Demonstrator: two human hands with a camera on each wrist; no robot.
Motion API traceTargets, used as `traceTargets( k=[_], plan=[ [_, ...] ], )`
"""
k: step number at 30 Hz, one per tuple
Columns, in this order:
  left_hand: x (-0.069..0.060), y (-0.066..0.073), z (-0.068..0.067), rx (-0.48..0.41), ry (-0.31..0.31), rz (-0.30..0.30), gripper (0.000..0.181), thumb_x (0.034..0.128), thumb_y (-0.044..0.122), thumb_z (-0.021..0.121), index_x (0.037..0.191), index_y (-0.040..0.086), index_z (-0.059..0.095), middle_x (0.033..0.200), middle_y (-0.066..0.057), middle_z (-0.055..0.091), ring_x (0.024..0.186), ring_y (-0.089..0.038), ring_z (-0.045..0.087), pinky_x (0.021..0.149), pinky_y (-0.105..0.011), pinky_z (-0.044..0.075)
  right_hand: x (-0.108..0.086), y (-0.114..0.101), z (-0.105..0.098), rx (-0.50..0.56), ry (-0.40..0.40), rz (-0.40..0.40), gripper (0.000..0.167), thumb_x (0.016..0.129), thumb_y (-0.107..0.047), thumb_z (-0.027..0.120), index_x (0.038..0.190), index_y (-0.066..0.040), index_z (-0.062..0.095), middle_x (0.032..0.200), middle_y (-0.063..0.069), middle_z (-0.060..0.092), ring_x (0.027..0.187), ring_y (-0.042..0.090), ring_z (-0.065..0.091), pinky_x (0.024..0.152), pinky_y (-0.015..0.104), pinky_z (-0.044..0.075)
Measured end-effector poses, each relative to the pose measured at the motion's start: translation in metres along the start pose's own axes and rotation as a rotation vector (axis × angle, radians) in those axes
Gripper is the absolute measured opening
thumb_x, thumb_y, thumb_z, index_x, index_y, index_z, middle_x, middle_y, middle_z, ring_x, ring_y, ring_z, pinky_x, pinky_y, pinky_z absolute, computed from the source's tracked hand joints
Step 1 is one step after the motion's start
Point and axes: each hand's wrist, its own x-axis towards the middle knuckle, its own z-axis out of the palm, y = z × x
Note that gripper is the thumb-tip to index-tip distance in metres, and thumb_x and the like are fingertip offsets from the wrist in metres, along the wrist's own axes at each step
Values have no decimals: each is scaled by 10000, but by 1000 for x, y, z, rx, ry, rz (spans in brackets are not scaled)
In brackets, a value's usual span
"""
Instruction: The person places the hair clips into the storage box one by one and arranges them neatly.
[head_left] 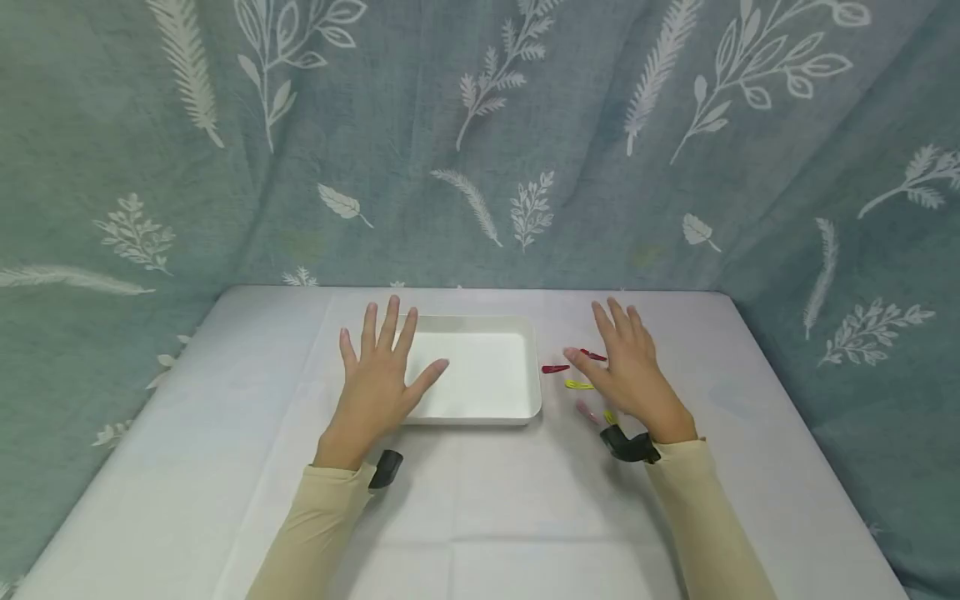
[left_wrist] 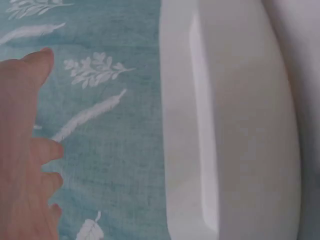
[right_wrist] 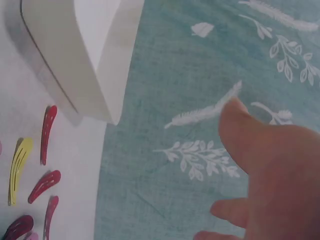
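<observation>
My left hand (head_left: 378,379) is held over the left end of a white rectangular tray (head_left: 525,408), fingers straight and spread, holding nothing. To the right of the tray my right hand (head_left: 630,371) hovers with its fingers extended, also holding nothing. Beside and partly beneath it lie several snap hair clips: a red clip (head_left: 556,368), another red clip (head_left: 593,355), a yellow clip (head_left: 579,385) and a pink clip (head_left: 587,411). The right wrist view shows a dark red clip (right_wrist: 19,227) too. Some clips may be hidden under the right hand.
A white cloth (head_left: 450,500) covers the table. Behind it and along both sides hangs a blue-green curtain (head_left: 405,250) with white leaf prints. A black wrist camera (head_left: 630,446) sits on the right wrist, and another black camera (head_left: 386,469) on the left.
</observation>
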Motion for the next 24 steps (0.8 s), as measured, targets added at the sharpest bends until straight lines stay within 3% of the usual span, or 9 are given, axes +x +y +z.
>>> traceTargets(
  k=[6, 11, 16, 24],
  plan=[
    [-3, -17, -11, -156, 11, -27, 907, 1007, 675, 477, 1680, 184, 119, 1768, -39, -10, 1633, -337, -106, 1202, -766, -70, 3, -1, -8, 122, 41, -30, 782, 1028, -429, 621, 1642, -98, 269, 1710, 199, 214, 1581, 446, 180, 1219, 707, 246],
    [-9, -28, -9, -272, -7, -64, 902, 1016, 632, 500, 1680, 160, 112, 1768, -59, 30, 1636, -342, -70, 1207, -759, -70, 5, 0, -4, 177, 110, -13, 667, 1021, -353, 652, 1573, -59, 418, 1595, 221, 409, 1474, 430, 387, 1165, 653, 387],
    [-12, -40, -2, -334, -51, -99, 934, 1012, 620, 522, 1682, 160, 61, 1768, -66, 24, 1636, -353, -41, 1224, -739, -56, 6, 7, 5, 206, 171, 7, 568, 1013, -299, 675, 1483, -15, 529, 1398, 224, 563, 1258, 403, 566, 1020, 574, 524],
    [-13, -58, 6, -362, -121, -149, 999, 1009, 626, 527, 1675, 122, -20, 1762, -121, -6, 1628, -400, -14, 1230, -739, 0, 9, 24, 13, 213, 223, 118, 426, 1020, -279, 653, 1342, 0, 659, 1155, 203, 657, 1039, 347, 624, 787, 414, 570]
  ],
)
